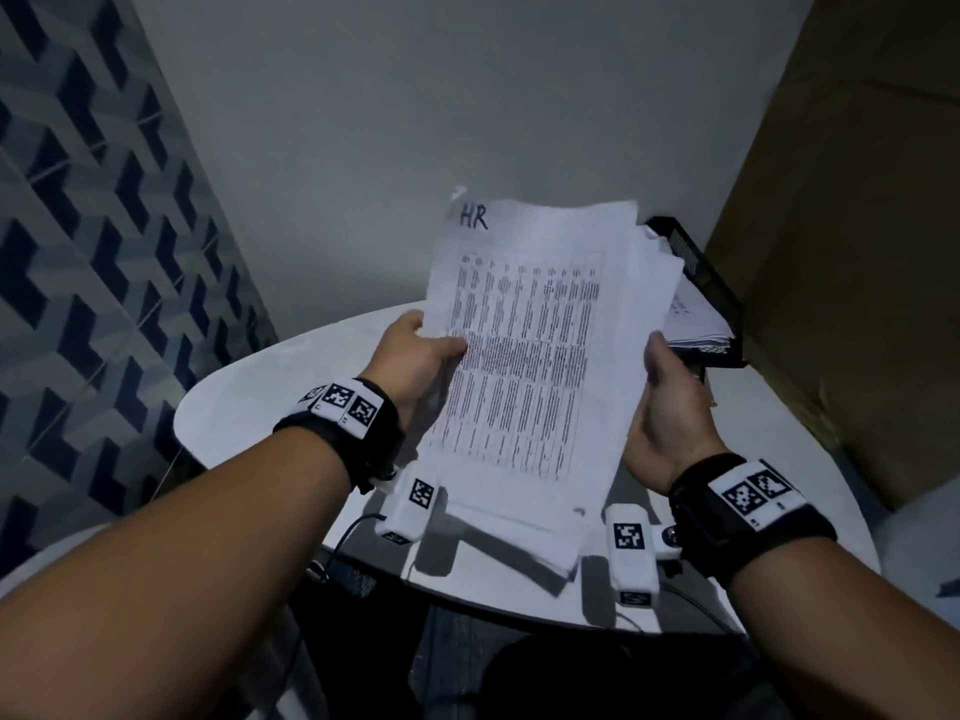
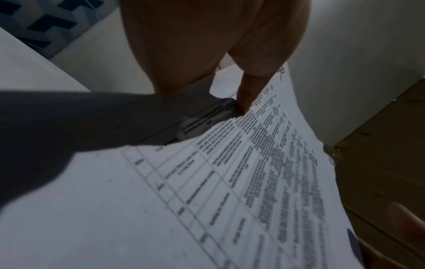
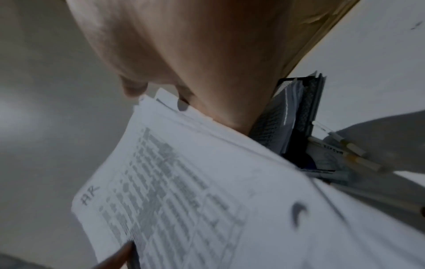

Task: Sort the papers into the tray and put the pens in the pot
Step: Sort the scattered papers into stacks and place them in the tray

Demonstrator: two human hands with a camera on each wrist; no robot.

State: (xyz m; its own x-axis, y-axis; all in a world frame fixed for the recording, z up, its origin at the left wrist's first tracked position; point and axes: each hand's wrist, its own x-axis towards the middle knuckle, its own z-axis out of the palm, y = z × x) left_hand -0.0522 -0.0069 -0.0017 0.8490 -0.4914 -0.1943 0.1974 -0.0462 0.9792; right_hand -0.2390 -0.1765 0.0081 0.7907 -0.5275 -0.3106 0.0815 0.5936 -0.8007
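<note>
Both hands on the paper stack (image 1: 524, 356), top sheet marked "HR", held up over the round white worktop (image 1: 249, 397). My left hand (image 1: 415, 361) pinches its left edge, my right hand (image 1: 670, 402) grips the right edge. Black mesh tray (image 1: 711, 283) far right, papers inside. Pens (image 3: 354, 154) lie just beside tray.

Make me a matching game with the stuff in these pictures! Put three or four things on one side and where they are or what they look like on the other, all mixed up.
Things:
1. stack of papers
2. black mesh tray
3. pens
4. cardboard box

Descriptions:
A. brown, at the right
B. held up by the left hand and right hand
C. lying on the table by the tray
D. already has some sheets in it

Pairs: 1-B, 2-D, 3-C, 4-A
</note>
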